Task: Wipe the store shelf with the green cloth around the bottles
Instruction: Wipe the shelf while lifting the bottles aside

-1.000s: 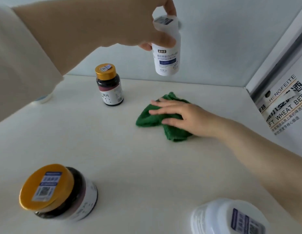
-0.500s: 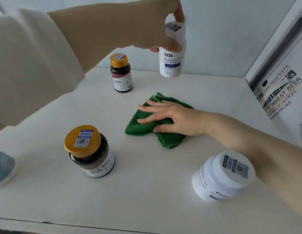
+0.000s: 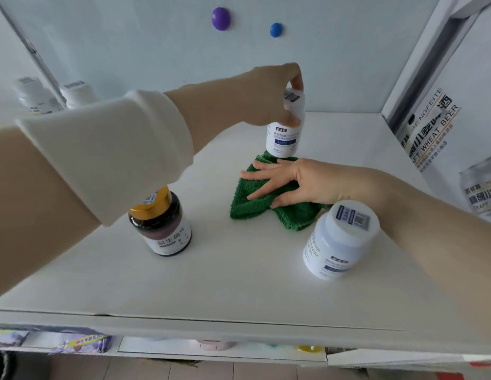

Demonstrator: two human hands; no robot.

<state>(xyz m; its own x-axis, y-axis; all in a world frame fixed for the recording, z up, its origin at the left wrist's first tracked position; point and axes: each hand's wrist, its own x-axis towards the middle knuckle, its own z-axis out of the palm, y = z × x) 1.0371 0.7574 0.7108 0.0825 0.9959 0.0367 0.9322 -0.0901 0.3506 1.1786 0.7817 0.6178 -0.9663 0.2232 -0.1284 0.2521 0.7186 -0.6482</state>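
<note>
The green cloth (image 3: pixel 255 207) is lying bunched on the white shelf (image 3: pixel 238 283), a little right of the middle of the frame. The right hand (image 3: pixel 296 182) is pressing down on it, with the fingers (image 3: pixel 262 174) spread out straight and pointing left, not gripping anything. Just above the cloth's far edge, the left hand (image 3: pixel 269 94) is reaching in from the left and grasping a slim white bottle (image 3: pixel 284 138) by its cap, with fingers and thumb curled round the top. The bottle is hanging upright, and whether its base is touching the cloth cannot be told. A cream sleeve (image 3: pixel 115 149) is covering the left forearm and filling much of the left side. Under that arm, at lower left of the cloth, a dark jar (image 3: pixel 163 229) with a gold lid is standing on the shelf. At lower right, a wide white jar (image 3: pixel 340 242) is standing just beside the right wrist, near the cloth's corner. On the pale back wall at the top of the frame, a purple knob (image 3: pixel 221 18) and a smaller blue knob (image 3: pixel 276 29) are sticking out. A beer poster (image 3: pixel 430 133) is showing on the right side panel, and blurred white bottles (image 3: pixel 36 97) are showing at upper left.
</note>
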